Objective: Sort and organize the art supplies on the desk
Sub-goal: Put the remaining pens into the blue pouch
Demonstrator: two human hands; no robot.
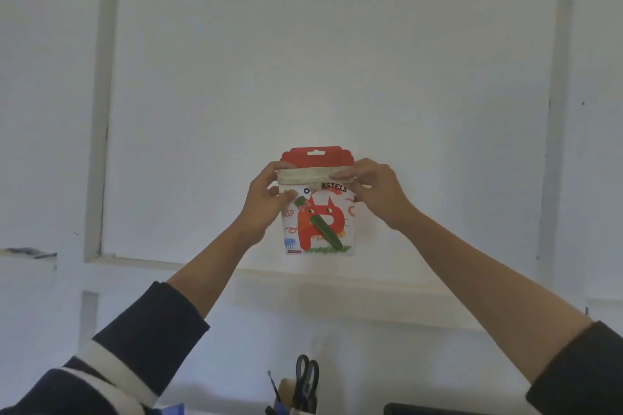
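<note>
The left grip (266, 202) and right grip (374, 192) hold a pastel box (323, 229) up in the air in front of a white wall (337, 44), one at each upper corner. Both are narrow and closed on the box. The left fingers curl round the left edge, with the thumb on the printed front. The right fingers pinch the pale flap (303, 176), which lies folded across the top.

The box is flat, upright cardboard. Its front is white with a red cat drawing and dark lettering partly hidden by the flap. A red hang tab (317, 156) with a slot stands above the flap. A green stick (320, 224) runs slantwise across the front; I cannot tell whether it is printed or a real pastel.

The wall is matte, with raised moulding strips (101, 111). At the bottom edge stand black-handled scissors (306, 377) and a blue pen (277, 394), handles up. Both sleeves are dark, and the left sleeve (135, 347) has white bands.
</note>
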